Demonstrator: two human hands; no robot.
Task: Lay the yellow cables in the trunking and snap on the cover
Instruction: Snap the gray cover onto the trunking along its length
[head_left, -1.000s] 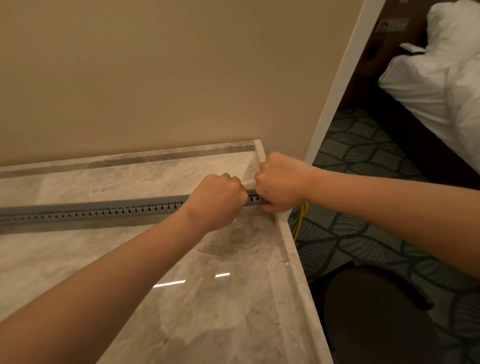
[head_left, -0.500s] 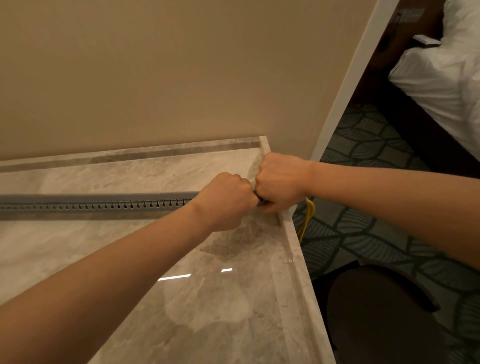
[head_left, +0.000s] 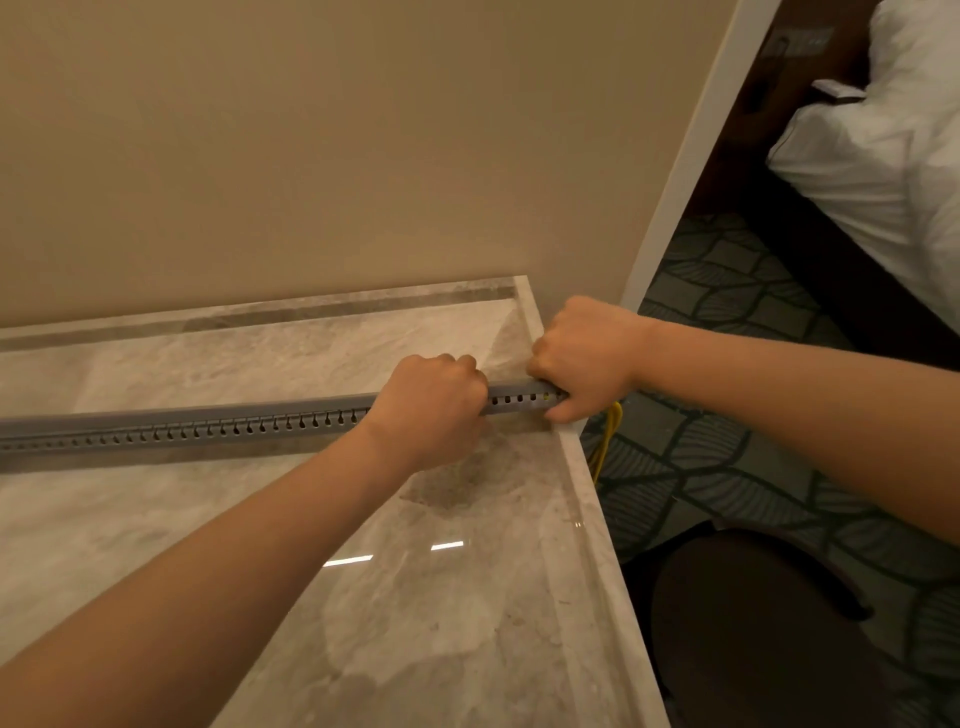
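a gray slotted trunking (head_left: 208, 423) lies flat on the marble desk (head_left: 415, 597), running from the 9 o'clock edge to the desk's right rim just past centre, with a row of holes along its near side. the left hand (head_left: 431, 410) sits on it at centre, fingers (head_left: 460, 364) clenched over its top. at that hand's 2 o'clock the right hand (head_left: 587, 358) grasps the trunking's end at the rim, fingers curled round it. yellow cables (head_left: 608, 436) hang off the desk at the right hand's 5 o'clock, over the patterned carpet (head_left: 701, 467). a dark round seat (head_left: 753, 649) stands at 5 o'clock, a white bed (head_left: 883, 156) at 2 o'clock.
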